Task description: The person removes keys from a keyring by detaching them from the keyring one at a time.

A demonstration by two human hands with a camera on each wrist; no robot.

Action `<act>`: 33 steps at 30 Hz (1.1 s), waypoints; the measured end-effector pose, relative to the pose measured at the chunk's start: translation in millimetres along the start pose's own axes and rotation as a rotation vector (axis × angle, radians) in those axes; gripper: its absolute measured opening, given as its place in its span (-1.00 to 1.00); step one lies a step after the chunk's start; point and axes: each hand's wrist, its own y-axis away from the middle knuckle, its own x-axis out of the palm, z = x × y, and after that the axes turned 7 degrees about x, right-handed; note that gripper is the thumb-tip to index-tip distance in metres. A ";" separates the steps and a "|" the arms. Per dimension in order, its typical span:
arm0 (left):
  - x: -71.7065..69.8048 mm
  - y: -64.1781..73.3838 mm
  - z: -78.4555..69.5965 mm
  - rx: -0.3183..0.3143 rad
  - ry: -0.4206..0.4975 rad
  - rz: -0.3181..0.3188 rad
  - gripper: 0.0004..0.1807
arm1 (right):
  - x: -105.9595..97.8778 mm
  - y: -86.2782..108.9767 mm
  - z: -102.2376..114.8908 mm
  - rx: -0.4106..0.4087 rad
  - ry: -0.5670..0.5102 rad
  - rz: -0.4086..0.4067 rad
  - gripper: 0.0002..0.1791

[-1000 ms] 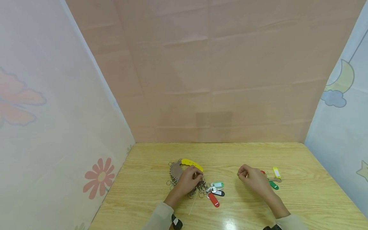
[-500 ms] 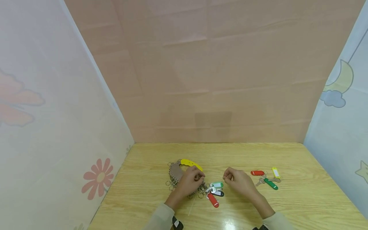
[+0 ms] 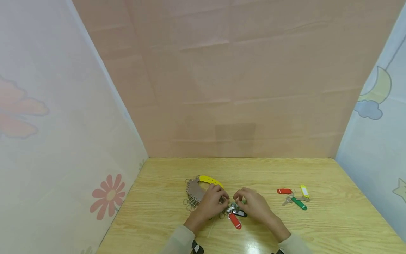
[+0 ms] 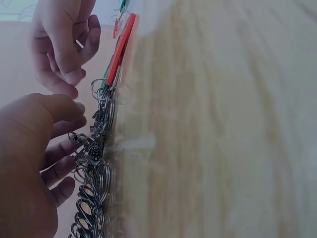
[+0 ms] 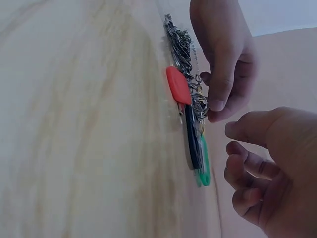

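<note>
My left hand (image 3: 210,201) is over the metal clasps and rings (image 4: 101,134) of a grey fan-shaped key holder (image 3: 194,190) with a yellow grip (image 3: 207,180). Its thumb and forefinger are bent with a gap between them, and some fingers are close to or touching a clasp. Facing it, my right hand (image 3: 253,204) hovers by a small bunch of keys, fingers loosely bent and holding nothing. That bunch carries a red tag (image 3: 235,221), a black tag (image 5: 192,139) and a green tag (image 5: 205,163). In the head view, my right hand mostly covers the green one.
At right on the wooden table (image 3: 342,222) lie more keys (image 3: 287,201) with a red tag (image 3: 284,191), a yellow tag (image 3: 304,191) and a green tag (image 3: 299,203). A thin pale strip (image 3: 210,230) lies near my left wrist. Fabric-covered walls enclose the table.
My right hand has moved left from beside the right-hand keys to the tagged bunch, uncovering those keys. My left hand has shifted slightly right, its thumb and forefinger spread a little.
</note>
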 end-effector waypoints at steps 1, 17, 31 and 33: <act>0.4 -0.3 -0.1 -0.001 -0.014 0.016 -0.92 | 0.9 0.7 0.8 -0.006 0.008 0.004 -0.89; 3.3 -0.5 -2.8 0.030 -0.098 0.063 -0.96 | 9.2 1.9 3.4 -0.026 0.049 0.059 -0.88; 5.2 -2.7 -3.6 0.007 -0.016 0.016 -0.91 | 12.4 -1.6 7.0 -0.068 0.038 0.090 -0.85; 5.7 -3.2 -2.0 0.012 0.020 -0.001 -0.92 | 12.3 -1.6 6.6 -0.066 0.022 0.091 -0.85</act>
